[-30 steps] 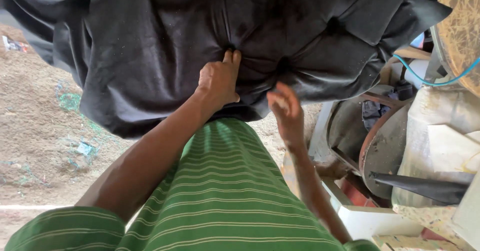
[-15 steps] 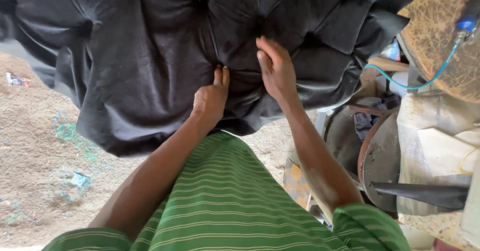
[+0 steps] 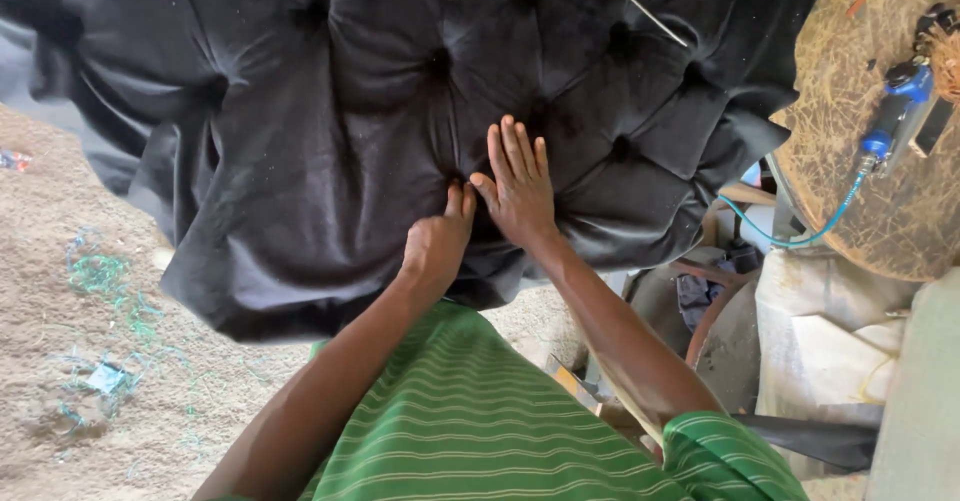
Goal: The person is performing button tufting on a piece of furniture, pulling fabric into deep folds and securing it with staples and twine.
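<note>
Sandy floor [image 3: 60, 361] is lying under a black tufted cushion [image 3: 330, 141], whose long axis is running left to right across the view. Right hand [image 3: 518, 183] is lying flat on it with fingers together, pointing away, while left hand [image 3: 438, 243] is pinching a fold of the fabric beside it.
</note>
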